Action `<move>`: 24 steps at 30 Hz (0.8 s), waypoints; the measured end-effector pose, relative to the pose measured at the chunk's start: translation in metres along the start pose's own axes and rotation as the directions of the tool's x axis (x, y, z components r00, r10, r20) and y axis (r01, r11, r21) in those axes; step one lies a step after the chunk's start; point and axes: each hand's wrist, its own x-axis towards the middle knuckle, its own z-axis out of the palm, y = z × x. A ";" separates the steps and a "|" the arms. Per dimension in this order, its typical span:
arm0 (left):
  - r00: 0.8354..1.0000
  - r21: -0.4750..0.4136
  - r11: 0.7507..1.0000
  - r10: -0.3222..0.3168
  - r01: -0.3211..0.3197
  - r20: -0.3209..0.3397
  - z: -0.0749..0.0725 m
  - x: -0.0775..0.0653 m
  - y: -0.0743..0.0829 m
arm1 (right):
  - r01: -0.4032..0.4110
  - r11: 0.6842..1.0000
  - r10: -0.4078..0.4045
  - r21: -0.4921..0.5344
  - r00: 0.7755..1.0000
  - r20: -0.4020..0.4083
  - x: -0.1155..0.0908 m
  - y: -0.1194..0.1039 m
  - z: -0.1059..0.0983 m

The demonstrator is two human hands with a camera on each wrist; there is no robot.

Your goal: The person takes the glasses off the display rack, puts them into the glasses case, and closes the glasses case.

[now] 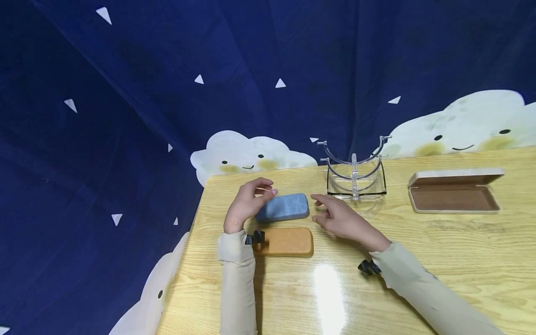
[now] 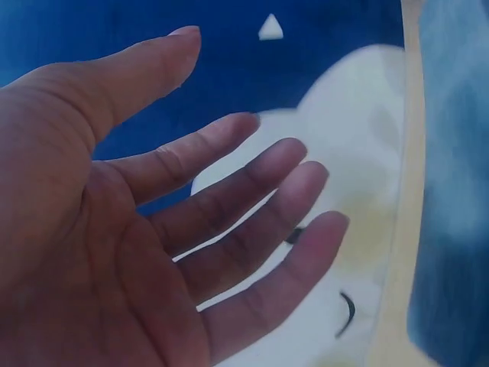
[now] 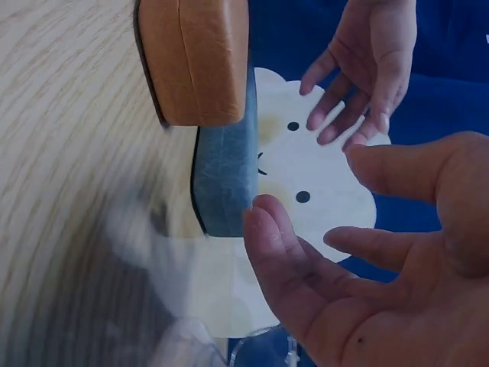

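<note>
A blue glasses case [image 1: 289, 207] lies closed on the table, with an orange glasses case [image 1: 290, 242] nearer me, also closed. My left hand [image 1: 248, 204] hovers at the blue case's left end; in the left wrist view its fingers [image 2: 229, 206] are spread and loosely bent, holding nothing. On the other side, my right hand [image 1: 341, 217] is held near the blue case's right end with its fingers loosely curved and nothing in them. In the right wrist view the blue case [image 3: 228, 172] shows its end beside the right fingertips, and the left hand [image 3: 367, 61] appears beyond.
Just behind my right hand stands a clear plastic display rack [image 1: 354, 177] with black-framed glasses [image 1: 327, 186] on it. An open case [image 1: 456, 199] with a brown lining lies farther right. A dark blue curtain [image 1: 259, 46] with clouds hangs behind the wooden table [image 1: 293, 288].
</note>
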 end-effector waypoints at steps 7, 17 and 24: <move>0.997 -0.020 0.997 0.076 -0.076 -0.005 0.018 0.002 0.022 | 0.040 0.997 -0.045 -0.073 0.997 -0.068 -0.018 -0.005 -0.012; 0.990 0.026 0.990 0.140 -0.140 -0.024 0.052 0.006 0.043 | 0.085 0.986 -0.107 -0.146 0.983 -0.152 -0.041 -0.001 -0.033; 0.989 0.081 0.987 0.141 -0.137 -0.046 0.070 0.006 0.054 | 0.075 0.982 -0.110 -0.175 0.974 -0.200 -0.050 0.007 -0.051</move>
